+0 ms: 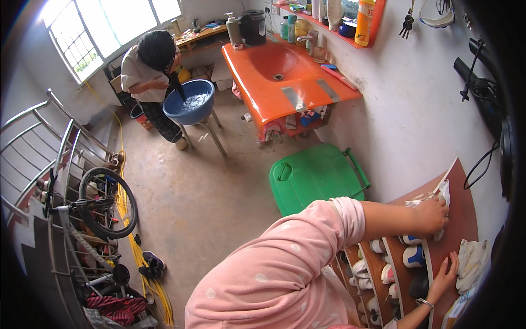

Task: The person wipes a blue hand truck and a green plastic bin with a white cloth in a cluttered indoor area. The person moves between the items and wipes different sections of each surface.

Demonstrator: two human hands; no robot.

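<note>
My left hand [429,216], at the end of a pink sleeve with pale dots, is closed on a crumpled whitish cloth [444,191] against the reddish-brown top of a shoe rack [456,218]. Lower down, my right hand [446,273], with a bracelet at the wrist, lies on the same top with fingers spread and nothing visible in them. Just right of it is a bunched pale cloth [472,265]. Several shoes [413,256] sit on the rack's shelves below the top.
A green lidded bin [316,177] stands beyond my left arm, near an orange washbasin counter [246,78]. Farther off, another person [144,78] bends over a blue basin [187,117] on a stand. Yellow cable [133,251], dark shoes [153,265] and a bicycle wheel [84,197] are at left.
</note>
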